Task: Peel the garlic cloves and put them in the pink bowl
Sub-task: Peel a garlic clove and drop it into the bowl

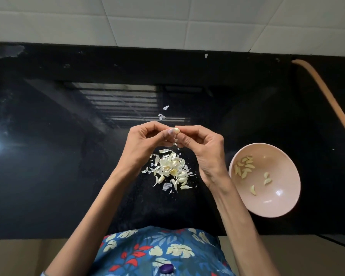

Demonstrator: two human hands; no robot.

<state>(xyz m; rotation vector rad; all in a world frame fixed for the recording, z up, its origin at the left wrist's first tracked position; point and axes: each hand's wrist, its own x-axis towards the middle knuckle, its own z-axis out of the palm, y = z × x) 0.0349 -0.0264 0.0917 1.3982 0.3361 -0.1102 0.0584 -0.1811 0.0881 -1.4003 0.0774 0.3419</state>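
Our left hand (pixel 145 145), right hand (pixel 204 149) both pinch garlic clove (pixel 176 130) above peel pile (pixel 171 169); peeled cloves (pixel 244 167) in pink bowl (pixel 281 200).

I wear a blue cloth top (pixel 163 250) printed with cream leaves and red sprigs, a round purple button (pixel 166 268) on it, forearms bare down to my left hand (pixel 145 144) and right hand (pixel 202 148).

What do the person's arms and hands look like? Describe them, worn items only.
The left forearm and right forearm are bare, with no sleeve, watch or bangle showing. The left hand and right hand show no rings. The garment is blue, printed with cream leaves and red sprigs, with a purple button.
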